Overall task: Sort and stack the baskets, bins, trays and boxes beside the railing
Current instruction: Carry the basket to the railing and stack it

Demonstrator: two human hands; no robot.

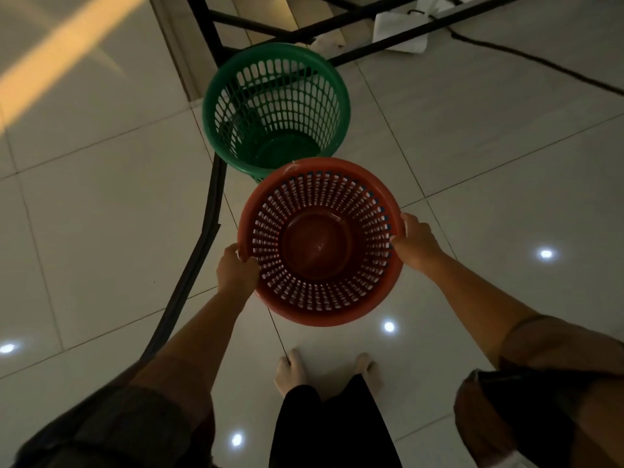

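A round red slotted basket (320,304) hangs upright above the tiled floor in front of me. My left hand (236,270) grips its rim on the left side, and my right hand (417,241) grips the rim on the right. Just beyond it a green slotted basket (216,106) stands on the floor beside the black railing (211,211). The red basket's far rim overlaps the green basket's near edge in the view. Both baskets hold nothing.
The black railing bars (371,38) run across the top and down the left. A white bag (401,25) and a dark cable (526,57) lie on the floor behind them. My bare feet (292,373) stand on the glossy tiles below the red basket.
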